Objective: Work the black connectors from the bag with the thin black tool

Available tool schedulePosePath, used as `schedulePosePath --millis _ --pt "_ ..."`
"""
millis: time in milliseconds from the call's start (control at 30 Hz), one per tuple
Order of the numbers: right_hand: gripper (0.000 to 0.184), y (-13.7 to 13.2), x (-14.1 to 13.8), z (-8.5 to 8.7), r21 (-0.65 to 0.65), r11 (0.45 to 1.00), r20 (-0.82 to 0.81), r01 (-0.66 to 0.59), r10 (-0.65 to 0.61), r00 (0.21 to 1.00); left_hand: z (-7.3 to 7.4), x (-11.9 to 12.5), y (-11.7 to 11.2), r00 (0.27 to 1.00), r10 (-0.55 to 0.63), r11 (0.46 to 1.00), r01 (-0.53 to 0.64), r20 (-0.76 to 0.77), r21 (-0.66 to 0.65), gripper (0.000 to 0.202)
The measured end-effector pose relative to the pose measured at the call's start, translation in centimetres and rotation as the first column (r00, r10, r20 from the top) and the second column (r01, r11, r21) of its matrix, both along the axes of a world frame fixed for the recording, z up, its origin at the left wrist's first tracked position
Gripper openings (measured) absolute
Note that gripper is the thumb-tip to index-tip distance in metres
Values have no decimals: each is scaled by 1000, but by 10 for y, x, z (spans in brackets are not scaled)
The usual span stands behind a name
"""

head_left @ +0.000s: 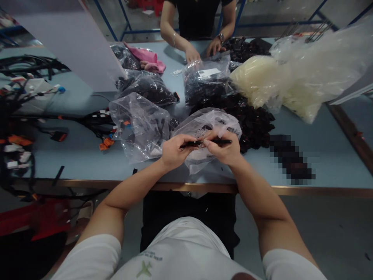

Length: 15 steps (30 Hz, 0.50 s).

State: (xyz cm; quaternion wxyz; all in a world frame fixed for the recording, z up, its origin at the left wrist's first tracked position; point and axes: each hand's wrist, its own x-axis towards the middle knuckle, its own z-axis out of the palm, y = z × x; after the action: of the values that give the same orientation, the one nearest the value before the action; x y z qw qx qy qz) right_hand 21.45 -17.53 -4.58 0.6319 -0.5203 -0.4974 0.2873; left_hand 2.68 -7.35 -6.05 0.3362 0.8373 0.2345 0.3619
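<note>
In the head view my left hand [175,151] is closed around a small dark part [189,144], held between thumb and fingers. Opposite it, my right hand [226,152] pinches a thin black pen-like piece [223,141] that lies across the fingers. The two hands almost meet, and a small light or shiny bit shows between their fingertips, too small to name. Just behind them lies an opened clear plastic bag [194,123] with small pale pieces in it. A pile of black parts [258,126] sits behind my right hand.
Clear bags of black parts [145,88] stand behind my left hand. Wire harnesses [84,118] with orange connectors spread over the left side. Large bags of pale parts [259,79] lie at right. Across the table, a co-worker's hands [192,53] are at another bag [208,79].
</note>
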Motion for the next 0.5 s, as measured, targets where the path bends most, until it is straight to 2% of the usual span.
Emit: schedulePosePath --millis 233,500 --pt "23 -1 -3 6 4 1000 -44 -8 8 999 1 -1 -1 1000 1 999 -2 -8 -35 23" --pt "12 -2 -3 0 6 1000 16 28 -28 999 4 0 0 1000 -13 1000 13 10 5 20"
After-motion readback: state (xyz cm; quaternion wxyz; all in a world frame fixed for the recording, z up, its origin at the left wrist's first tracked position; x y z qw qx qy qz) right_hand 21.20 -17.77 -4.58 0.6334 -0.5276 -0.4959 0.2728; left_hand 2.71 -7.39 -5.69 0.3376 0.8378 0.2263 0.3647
